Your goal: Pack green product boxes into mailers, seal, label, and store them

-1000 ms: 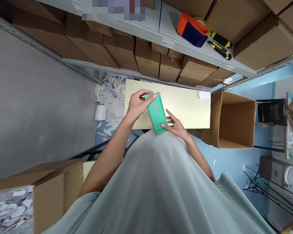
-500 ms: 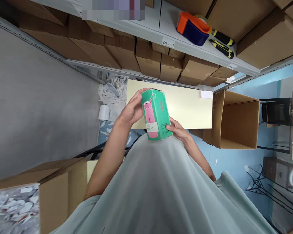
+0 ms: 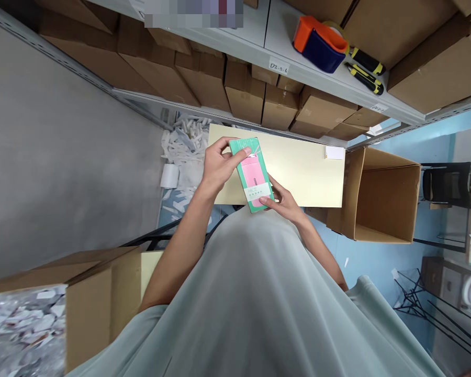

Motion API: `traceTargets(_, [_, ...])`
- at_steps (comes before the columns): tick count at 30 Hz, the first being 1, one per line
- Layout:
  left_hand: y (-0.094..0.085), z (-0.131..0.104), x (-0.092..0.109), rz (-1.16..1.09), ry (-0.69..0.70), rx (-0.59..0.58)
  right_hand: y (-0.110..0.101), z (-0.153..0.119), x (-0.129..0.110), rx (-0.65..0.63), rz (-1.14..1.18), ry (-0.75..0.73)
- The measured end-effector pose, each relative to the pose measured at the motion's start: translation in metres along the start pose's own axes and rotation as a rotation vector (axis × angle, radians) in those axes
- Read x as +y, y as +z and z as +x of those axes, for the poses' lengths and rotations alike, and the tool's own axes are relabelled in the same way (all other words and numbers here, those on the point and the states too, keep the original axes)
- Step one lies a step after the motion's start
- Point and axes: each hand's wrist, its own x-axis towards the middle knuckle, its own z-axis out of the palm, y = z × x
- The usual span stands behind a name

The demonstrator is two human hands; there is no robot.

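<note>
A green box (image 3: 255, 175) with a pink bottle picture and a white label is held between both hands, tilted, over the front edge of a cream tabletop (image 3: 306, 173). My left hand (image 3: 220, 162) grips its upper left part, the thumb lying across the printed front. My right hand (image 3: 282, 201) holds the lower right edge, thumb on the front near the label and fingers behind. The back of the box is hidden.
Above the tabletop, a grey shelf (image 3: 278, 65) carries cardboard boxes, an orange and blue tape dispenser (image 3: 322, 44) and two cutters (image 3: 365, 73). An open carton (image 3: 387, 196) stands at right; another (image 3: 88, 314) with paper scraps is at lower left.
The green box has turned, so one printed face now points up instead of two sides showing. My left thumb has come onto its front, and my right thumb lies further in.
</note>
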Motion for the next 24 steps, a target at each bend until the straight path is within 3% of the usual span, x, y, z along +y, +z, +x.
traceTargets(6, [-0.01,-0.001,0.003,-0.143,-0.006,-0.107,0.008,-0.003,-0.008,0.026,0.109,-0.059])
traceTargets(11, [-0.013,0.004,-0.019,-0.417,0.038,-0.229,0.002,-0.007,0.003,-0.101,0.337,0.055])
traceTargets(14, [-0.006,0.007,-0.029,-0.46,0.053,-0.215,0.002,-0.006,0.013,-0.146,0.449,0.113])
traceTargets(18, [-0.004,0.01,-0.029,-0.389,0.033,-0.158,0.004,-0.005,0.014,-0.109,0.506,0.141])
traceTargets(24, [-0.007,0.016,-0.023,-0.23,0.034,-0.06,0.001,-0.007,0.004,0.021,0.339,0.123])
